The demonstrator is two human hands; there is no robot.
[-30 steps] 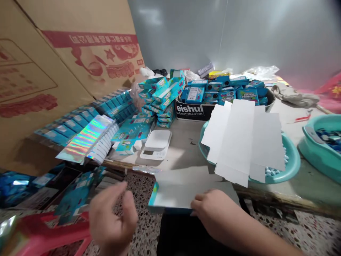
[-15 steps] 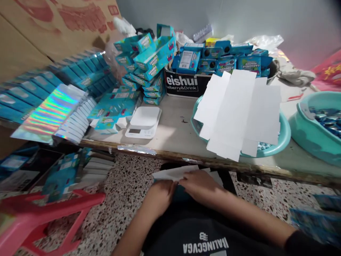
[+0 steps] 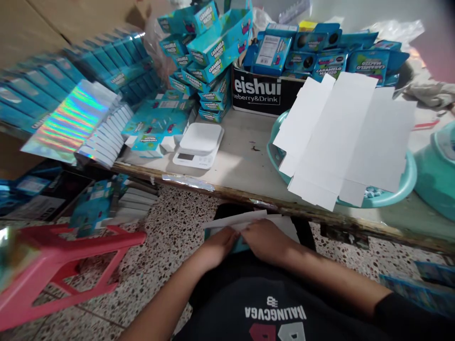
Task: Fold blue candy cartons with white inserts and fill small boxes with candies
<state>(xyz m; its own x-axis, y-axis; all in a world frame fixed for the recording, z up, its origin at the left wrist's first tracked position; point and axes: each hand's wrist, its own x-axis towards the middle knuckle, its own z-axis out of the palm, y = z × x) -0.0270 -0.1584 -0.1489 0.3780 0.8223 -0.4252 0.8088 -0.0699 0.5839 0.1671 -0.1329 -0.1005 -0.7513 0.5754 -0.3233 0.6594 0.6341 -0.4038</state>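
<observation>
Carton blank (image 3: 237, 220), 1 in number, white inside and teal outside, is found below the desk (image 3: 245, 166) edge, over the lap, at 6 o'clock in the head view. Its long axis runs roughly from 9 o'clock to 3 o'clock, the 3 o'clock end slightly raised. It lies at 12 o'clock from both hands and is touched by both.

The left hand (image 3: 217, 247) is set at the blank's 8 o'clock end, its grip closed on the teal edge. The right hand (image 3: 266, 239) is laid over the middle, its grip pressed down and clamped on the same blank. Neither hand is nearer; the fingertips almost meet at the centre.

On the desk, 1 white scale (image 3: 199, 146) is noted at 11 o'clock from the hands. A flat white blank (image 3: 348, 137), 1 only, is laid across a teal basin (image 3: 393, 192) at 1 o'clock; a second basin (image 3: 435, 173) is cut off at 3 o'clock, making 2. A black box (image 3: 261, 92) of teal packets stands at 12 o'clock. The loose teal cartons are too many to count. Holographic sheets (image 3: 69, 121) are fanned at 10 o'clock. On the floor, 1 pink stool (image 3: 64, 265) stands at 9 o'clock.
</observation>
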